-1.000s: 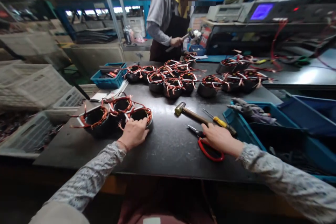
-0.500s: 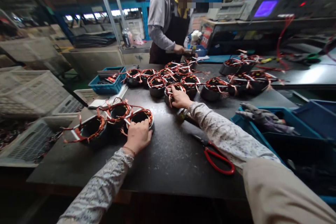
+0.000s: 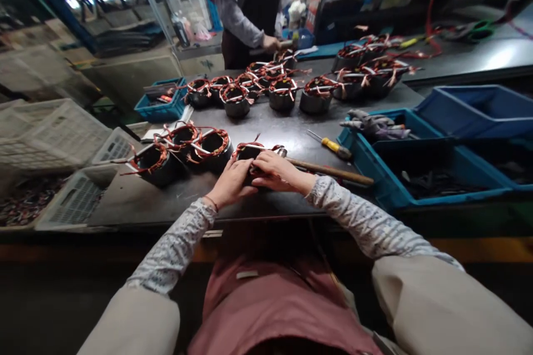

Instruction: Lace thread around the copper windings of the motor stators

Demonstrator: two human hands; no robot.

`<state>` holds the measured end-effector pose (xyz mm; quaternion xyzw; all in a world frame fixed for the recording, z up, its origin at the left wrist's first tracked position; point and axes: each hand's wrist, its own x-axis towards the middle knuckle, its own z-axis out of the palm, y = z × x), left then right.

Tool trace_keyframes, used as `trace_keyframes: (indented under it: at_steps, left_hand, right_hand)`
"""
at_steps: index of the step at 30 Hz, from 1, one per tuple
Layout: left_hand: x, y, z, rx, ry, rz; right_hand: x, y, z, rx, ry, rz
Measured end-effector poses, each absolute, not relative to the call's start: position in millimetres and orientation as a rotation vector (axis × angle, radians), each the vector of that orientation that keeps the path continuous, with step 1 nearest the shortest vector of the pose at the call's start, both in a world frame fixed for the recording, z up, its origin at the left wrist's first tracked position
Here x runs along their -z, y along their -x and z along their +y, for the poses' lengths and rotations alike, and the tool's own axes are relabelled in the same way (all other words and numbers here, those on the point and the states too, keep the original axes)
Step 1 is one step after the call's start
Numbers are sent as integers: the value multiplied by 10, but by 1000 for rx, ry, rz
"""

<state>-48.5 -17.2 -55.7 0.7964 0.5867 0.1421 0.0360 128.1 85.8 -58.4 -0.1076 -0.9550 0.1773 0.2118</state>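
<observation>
A motor stator, a dark ring with red-brown windings and a white sleeve across its top, stands near the bench's front edge between my hands. My left hand is closed round its near left side. From the right, my right hand grips its near rim and wires, the fingertips of both hands almost meeting. My fingers cover the stator's front. Just left of it stand three similar stators, the closest being one stator with an open bore. A wooden-handled hammer lies to the right, its head near my right hand.
Several more stators crowd the back of the bench. A yellow screwdriver lies beside blue bins at right. A small blue bin and white crates are left. Across the bench, a co-worker's hand holds something.
My right hand has brought a stator from the far group to the front edge. My left hand has left the left-hand stator and joined on this one. The view has tilted down.
</observation>
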Motion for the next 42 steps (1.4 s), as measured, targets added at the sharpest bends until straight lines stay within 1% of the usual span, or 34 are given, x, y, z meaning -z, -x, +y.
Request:
trace_keyframes:
  at_steps: [4,10,13,15,17,18,19,22,24,25,27,30,32,34,37,39,40,41,42]
  left_hand:
    - [637,442,-408,-540,-2370,1835]
    - [552,386,-523,-505,-2400,1855]
    - [601,354,-576,-549,-2381,1848]
    - [631,368,-624,-553,-2372,1829]
    - [610,412,-659,-563,-2378,1738]
    - [573,442,-662,-600,-2370,1664]
    - [518,474,-653,-669,-2345,1595]
    - [308,586,-522,-981,-2246,1562]
    - [213,683,-358,-1102,-2217,1670]
    - [199,740,-265,-1113,-2173,1711]
    - [245,855,-88,-1096,-1932,1752]
    - [444,936,94,-1038,-1478,1741]
    - [598,874,162,-1026,-1382,1720]
    - [723,752,219,-1111,-1378,1659]
    - [804,632,338,-1398,-1212,1439]
    - [762,657,422,-1565,-1045,1358]
    - [712,690,444,-1620,-1008,1385]
    - [646,724,439,-1666,-1020,1445]
    - [570,749,400,-1717,-1083,1529]
  right_hand:
    - [592,-1376,507,-887,358,-2184]
    - [706,-1286,332,-1617,769,-1055]
    - [781,-1189,451,-1698,859,-665]
    - [786,-1182,522,-1712,923,-672]
    - [741,-1258,497,-1708,972,-842]
    - [699,-1326,433,-1636,984,-970]
    - [649,-1407,338,-1520,976,-1124]
    - [494,-1651,-28,-928,804,-1632]
    - [450,-1748,-193,-737,652,-1821]
    - [462,-1765,-216,-726,654,-1826]
    - [550,-1733,-137,-846,827,-1672]
    - [752,-1541,185,-1278,1138,-1303]
    - [860,-1371,403,-1595,1221,-1124]
    - [915,-1228,555,-1784,1239,-995]
    - [901,-1170,645,-1922,1200,-902]
    - [863,-1291,628,-1981,1116,-963]
    - [850,-1405,599,-1959,1053,-1063]
    - [848,-1551,557,-1862,995,-1213]
    - [859,-1722,506,-1681,958,-1404]
